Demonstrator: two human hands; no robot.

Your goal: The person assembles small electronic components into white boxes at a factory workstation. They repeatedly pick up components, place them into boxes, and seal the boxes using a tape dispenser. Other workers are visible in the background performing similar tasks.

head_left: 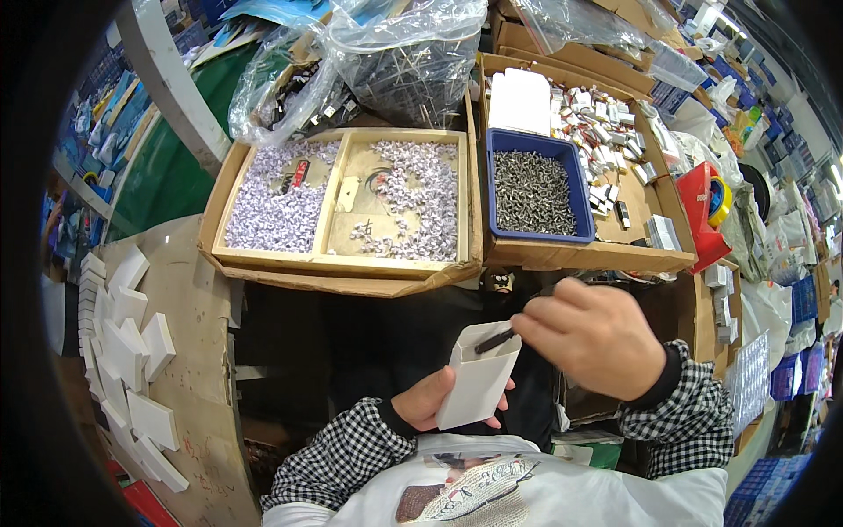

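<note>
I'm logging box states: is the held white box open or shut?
Open. The box shows its inside at the upper end, where the right hand holds a dark item.

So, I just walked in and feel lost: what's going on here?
A person's left hand holds an open white carton; the right hand holds a slim black item, its end at the carton's mouth. Ahead sit a divided wooden tray of small white pieces and a blue bin of screw-like metal pieces. White boxes lie at left.

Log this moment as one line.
left hand: holds open white box | right hand: holds slim black item at box's mouth
</note>
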